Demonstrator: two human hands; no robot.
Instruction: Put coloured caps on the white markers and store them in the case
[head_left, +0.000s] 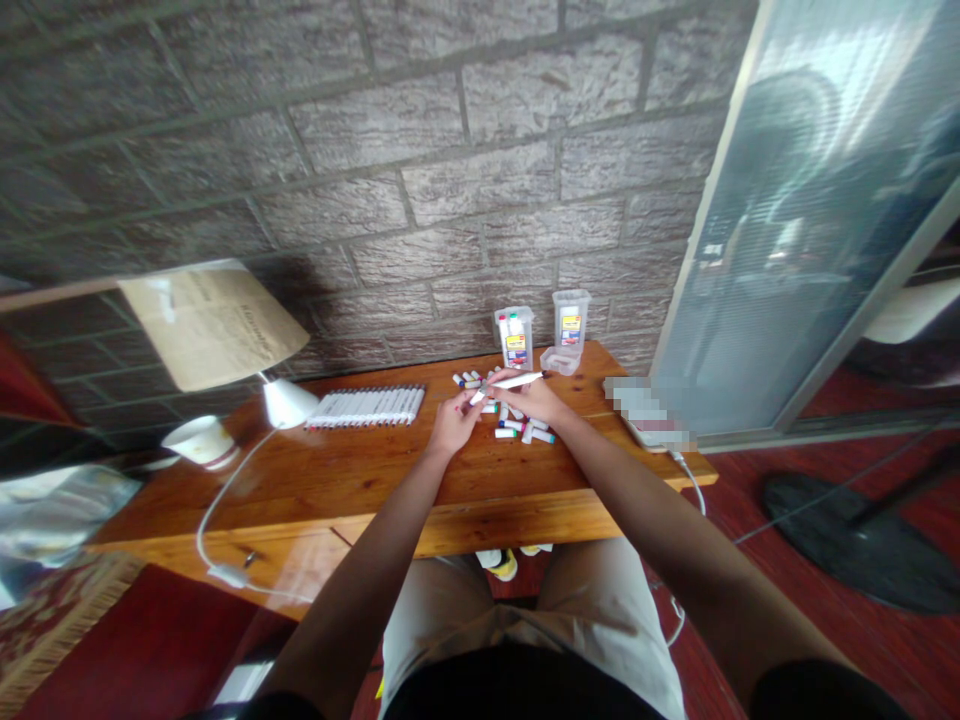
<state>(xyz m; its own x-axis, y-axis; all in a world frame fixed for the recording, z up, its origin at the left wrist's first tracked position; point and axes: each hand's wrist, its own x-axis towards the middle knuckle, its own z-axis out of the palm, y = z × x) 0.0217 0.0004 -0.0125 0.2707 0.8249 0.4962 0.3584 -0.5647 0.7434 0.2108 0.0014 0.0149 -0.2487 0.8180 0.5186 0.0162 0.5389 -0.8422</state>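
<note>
My right hand (538,400) is closed around a white marker (517,381), whose dark end points to the right. Beside it, my left hand (452,424) pinches a small white piece (478,396) that looks like a marker cap. The two hands almost meet over the desk. Under and around them lie several white marker caps (505,433) with coloured ends in green, blue and red, partly hidden by the fingers. To the left of my left hand, a row of white markers (367,405) lies side by side.
A clear container (516,342) holding a few markers stands against the brick wall, near a second clear container (572,318) and a clear lid (561,360). A lamp (289,403) and paper cup (200,441) stand left on the wooden desk (390,475). A blurred-out white device (641,410) lies right.
</note>
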